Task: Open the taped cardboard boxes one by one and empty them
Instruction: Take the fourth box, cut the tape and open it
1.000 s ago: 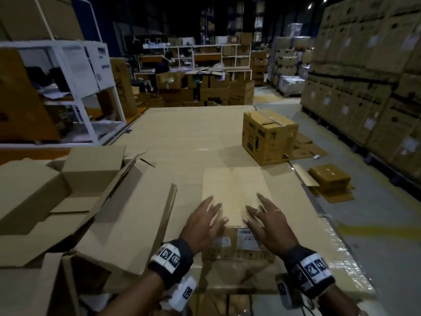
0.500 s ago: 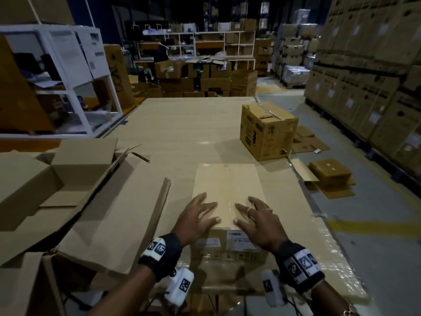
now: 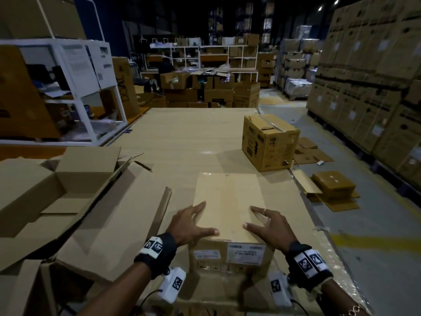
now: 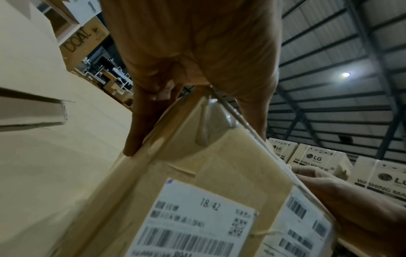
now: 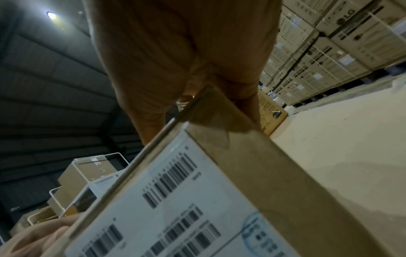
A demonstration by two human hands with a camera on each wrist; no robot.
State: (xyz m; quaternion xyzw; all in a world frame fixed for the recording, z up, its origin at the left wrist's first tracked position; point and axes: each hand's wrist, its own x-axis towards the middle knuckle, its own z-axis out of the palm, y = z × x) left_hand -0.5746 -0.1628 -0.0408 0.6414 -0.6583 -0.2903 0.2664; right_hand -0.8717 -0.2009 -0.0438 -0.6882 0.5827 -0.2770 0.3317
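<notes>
A closed, taped cardboard box [image 3: 230, 201] with white barcode labels on its near face lies flat on the cardboard-covered table [image 3: 182, 144], right in front of me. My left hand [image 3: 189, 224] straddles its near left corner, thumb on the lid and straight fingers [image 4: 136, 132] down the left side. My right hand [image 3: 271, 226] mirrors it at the near right corner, thumb on top, ringed fingers [image 5: 248, 106] along the right side. Clear tape wraps the corner of the box [image 4: 197, 191]. A second taped box [image 3: 268, 142] stands upright farther back on the right.
Opened, empty cartons [image 3: 68, 201] crowd the table's left side beside my left arm. A white rack [image 3: 68, 71] stands at the far left. Flattened cardboard [image 3: 332, 188] lies on the floor to the right, before a wall of stacked cartons [image 3: 376, 76].
Both hands have slid apart from the middle of the lid to the box's near corners, fingers now down its sides. The box sits slightly closer to me.
</notes>
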